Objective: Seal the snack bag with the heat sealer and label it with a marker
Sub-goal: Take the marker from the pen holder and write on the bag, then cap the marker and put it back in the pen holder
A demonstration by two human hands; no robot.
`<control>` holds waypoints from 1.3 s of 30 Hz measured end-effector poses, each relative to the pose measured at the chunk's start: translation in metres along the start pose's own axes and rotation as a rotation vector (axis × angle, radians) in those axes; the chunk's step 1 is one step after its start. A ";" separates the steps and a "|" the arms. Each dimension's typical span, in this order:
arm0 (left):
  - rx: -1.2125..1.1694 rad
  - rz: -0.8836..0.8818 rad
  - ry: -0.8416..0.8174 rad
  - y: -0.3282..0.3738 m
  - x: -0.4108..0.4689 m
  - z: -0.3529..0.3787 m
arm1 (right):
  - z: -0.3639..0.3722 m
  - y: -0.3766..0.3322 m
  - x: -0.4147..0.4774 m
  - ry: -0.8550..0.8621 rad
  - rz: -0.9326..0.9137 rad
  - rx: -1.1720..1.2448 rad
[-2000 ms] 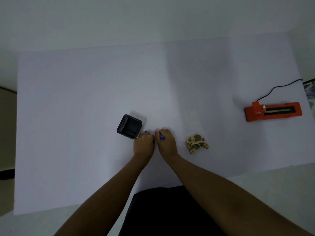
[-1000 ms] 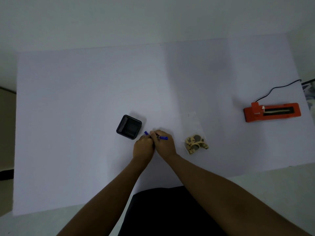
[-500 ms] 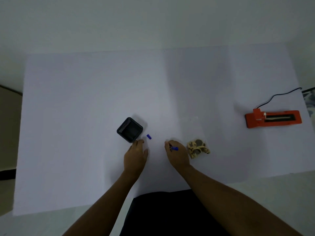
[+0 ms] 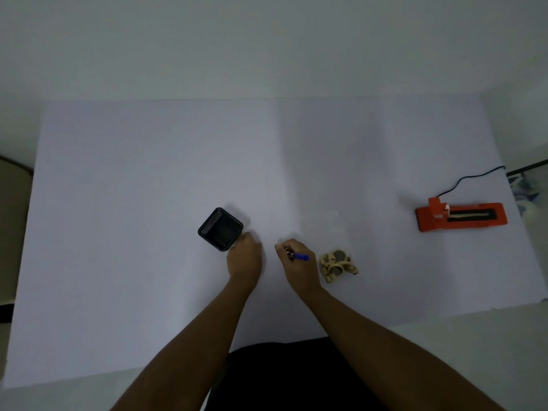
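A clear snack bag (image 4: 324, 229) lies flat on the white table (image 4: 148, 173), its biscuits (image 4: 338, 264) bunched at the near end. My right hand (image 4: 298, 266) grips a blue marker (image 4: 301, 256) just left of the bag; the marker's blue end points at the bag. My left hand (image 4: 244, 258) rests palm down with curled fingers touching the near corner of a black square holder (image 4: 221, 229). The marker cap is hidden. The orange heat sealer (image 4: 461, 216) sits far right, untouched.
The sealer's black cord (image 4: 471, 177) runs off the table's right edge. Both of my forearms cross the near table edge. A dark chair edge (image 4: 12, 173) shows at the left. Wide bare table lies behind the holder and the bag.
My hands were together on the marker, then pulled apart. The blue cap came off and is now out of sight by my left hand. My right hand carried the marker toward the bag.
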State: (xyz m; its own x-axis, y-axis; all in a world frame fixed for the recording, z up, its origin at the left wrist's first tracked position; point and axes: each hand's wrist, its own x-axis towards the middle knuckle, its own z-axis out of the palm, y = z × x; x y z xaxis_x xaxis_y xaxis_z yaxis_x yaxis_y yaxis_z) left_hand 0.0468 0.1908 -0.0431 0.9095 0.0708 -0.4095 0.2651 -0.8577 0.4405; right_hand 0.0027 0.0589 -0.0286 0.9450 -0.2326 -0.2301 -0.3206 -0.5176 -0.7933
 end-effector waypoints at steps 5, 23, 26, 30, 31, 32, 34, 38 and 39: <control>0.114 0.104 -0.043 -0.007 -0.003 0.006 | -0.013 -0.021 0.000 0.015 0.207 0.312; -0.578 0.393 0.173 0.030 -0.073 -0.109 | -0.065 -0.119 -0.013 0.092 -0.030 0.554; -0.569 0.415 0.206 0.032 -0.076 -0.122 | -0.077 -0.135 -0.010 0.123 -0.086 0.582; -0.550 0.504 0.256 0.037 -0.080 -0.144 | -0.083 -0.154 -0.008 0.090 -0.148 0.526; -0.534 0.535 0.272 0.039 -0.082 -0.149 | -0.083 -0.159 -0.008 0.083 -0.152 0.526; -0.518 0.558 0.284 0.041 -0.083 -0.154 | -0.083 -0.163 -0.008 0.079 -0.152 0.531; -0.485 0.588 0.295 0.045 -0.084 -0.164 | -0.084 -0.171 -0.008 0.078 -0.138 0.552; -0.427 0.665 0.338 0.048 -0.083 -0.180 | -0.092 -0.185 -0.005 0.057 -0.095 0.638; -0.418 0.693 0.346 0.049 -0.083 -0.182 | -0.094 -0.188 -0.004 0.050 -0.091 0.647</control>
State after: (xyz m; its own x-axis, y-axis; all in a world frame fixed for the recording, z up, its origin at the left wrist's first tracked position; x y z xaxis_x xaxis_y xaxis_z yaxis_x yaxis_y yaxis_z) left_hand 0.0423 0.2359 0.1583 0.9373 -0.1877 0.2935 -0.3484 -0.5131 0.7844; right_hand 0.0532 0.0801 0.1744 0.9574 -0.2569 -0.1320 -0.1208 0.0589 -0.9909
